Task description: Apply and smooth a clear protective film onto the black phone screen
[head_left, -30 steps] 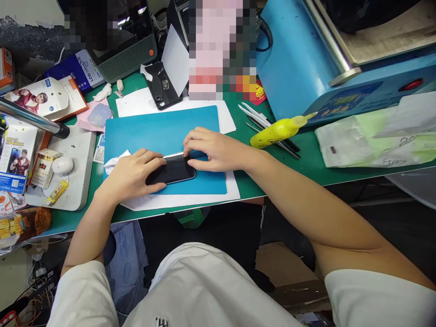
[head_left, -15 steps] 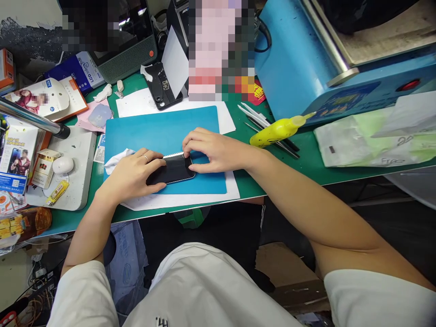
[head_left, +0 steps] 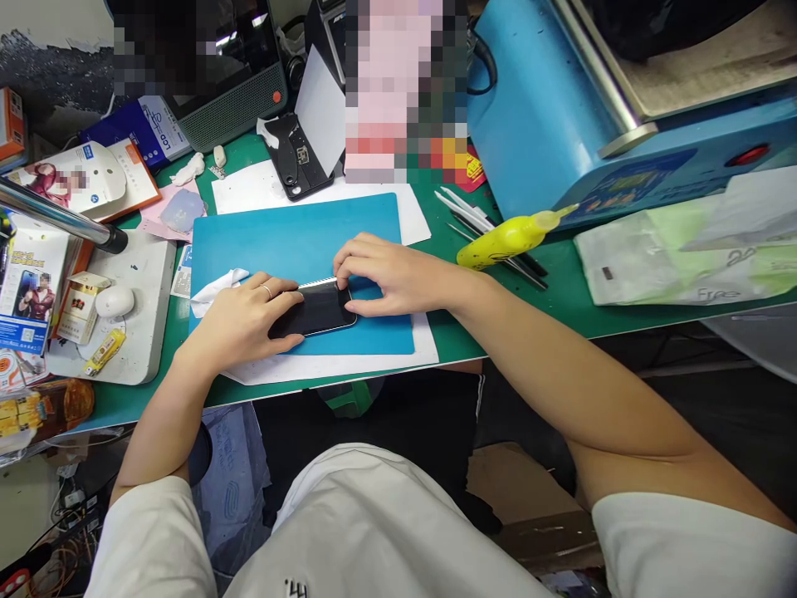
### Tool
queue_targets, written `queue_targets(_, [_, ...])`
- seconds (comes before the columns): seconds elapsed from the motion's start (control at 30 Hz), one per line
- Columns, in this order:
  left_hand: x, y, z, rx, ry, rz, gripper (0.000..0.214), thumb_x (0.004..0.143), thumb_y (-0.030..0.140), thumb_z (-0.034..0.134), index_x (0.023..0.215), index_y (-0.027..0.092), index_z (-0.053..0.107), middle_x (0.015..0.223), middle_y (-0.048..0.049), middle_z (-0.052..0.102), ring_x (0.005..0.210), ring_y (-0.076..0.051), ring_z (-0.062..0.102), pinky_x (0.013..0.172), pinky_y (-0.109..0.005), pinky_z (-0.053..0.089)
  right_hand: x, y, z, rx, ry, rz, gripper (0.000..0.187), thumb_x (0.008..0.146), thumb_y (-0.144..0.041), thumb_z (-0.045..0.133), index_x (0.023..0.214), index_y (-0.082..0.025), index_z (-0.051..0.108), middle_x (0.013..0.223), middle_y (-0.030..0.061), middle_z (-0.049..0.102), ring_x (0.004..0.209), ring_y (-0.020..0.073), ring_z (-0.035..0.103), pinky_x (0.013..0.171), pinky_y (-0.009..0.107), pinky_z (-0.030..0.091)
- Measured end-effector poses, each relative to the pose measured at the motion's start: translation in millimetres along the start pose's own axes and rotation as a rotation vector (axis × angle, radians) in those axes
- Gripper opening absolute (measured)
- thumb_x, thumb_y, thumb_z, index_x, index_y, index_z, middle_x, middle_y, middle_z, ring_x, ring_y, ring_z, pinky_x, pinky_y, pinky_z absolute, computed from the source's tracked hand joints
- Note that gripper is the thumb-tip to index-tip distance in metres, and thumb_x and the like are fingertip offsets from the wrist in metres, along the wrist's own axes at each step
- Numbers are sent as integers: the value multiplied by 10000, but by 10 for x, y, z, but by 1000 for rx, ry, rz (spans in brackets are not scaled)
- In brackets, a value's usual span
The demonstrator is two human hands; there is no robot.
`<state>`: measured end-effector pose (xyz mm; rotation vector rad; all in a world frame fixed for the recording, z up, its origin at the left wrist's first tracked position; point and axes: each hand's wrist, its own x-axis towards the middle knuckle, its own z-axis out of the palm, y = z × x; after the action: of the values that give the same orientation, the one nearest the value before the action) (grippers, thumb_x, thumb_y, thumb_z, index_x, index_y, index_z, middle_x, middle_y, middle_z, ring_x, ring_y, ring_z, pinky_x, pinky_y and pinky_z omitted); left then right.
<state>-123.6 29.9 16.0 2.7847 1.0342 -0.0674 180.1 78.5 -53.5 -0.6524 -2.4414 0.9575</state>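
A black smartphone (head_left: 324, 309) with a pale metal edge lies screen up on a blue mat (head_left: 299, 237). My left hand (head_left: 249, 316), a ring on one finger, grips its left end, thumb along the near edge and fingers across the top and far side. At the right end, my right hand (head_left: 383, 274) has its fingertips on the far corner and its thumb by the near corner. The left part of the phone is hidden under my left hand. A crumpled white cloth or tissue (head_left: 215, 289) lies just beyond my left wrist.
A yellow bottle (head_left: 507, 241) lies across several tweezers and sticks at right, before a large blue machine (head_left: 535, 124). A black phone-like stand (head_left: 292, 158) sits behind the mat. At left are a grey plate (head_left: 149, 332), boxes and a metal tube (head_left: 68, 218).
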Motion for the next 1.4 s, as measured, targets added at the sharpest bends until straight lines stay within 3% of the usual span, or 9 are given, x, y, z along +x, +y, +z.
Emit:
queue_targets(1.07, [0, 1, -7, -36, -23, -19, 420, 1023, 446, 717, 1363, 200, 730, 1389, -164, 768, 1167, -356, 725, 927, -483, 611, -3, 0, -3, -11, -8, -6, 196, 988, -420, 698, 994, -237, 630, 1178, 134, 699, 1130, 326, 591, 962, 491, 517])
queue_targets(1.27, [30, -24, 34, -66, -24, -83, 457, 980, 496, 750, 1358, 243, 716, 1374, -135, 752, 1126, -348, 715, 912, -475, 598, 16, 21, 1, 31, -1, 14, 198, 985, -432, 704, 976, -247, 633, 1167, 118, 705, 1150, 331, 589, 992, 513, 505])
queue_targets(1.4, [-49, -93, -78, -190, -45, -89, 521, 1007, 585, 728, 1396, 241, 678, 1419, -129, 745, 1229, -348, 707, 1009, -484, 589, 17, 23, -2, 38, -8, 2, 304, 969, -520, 746, 1025, -244, 634, 1176, 122, 707, 1132, 328, 580, 976, 508, 513])
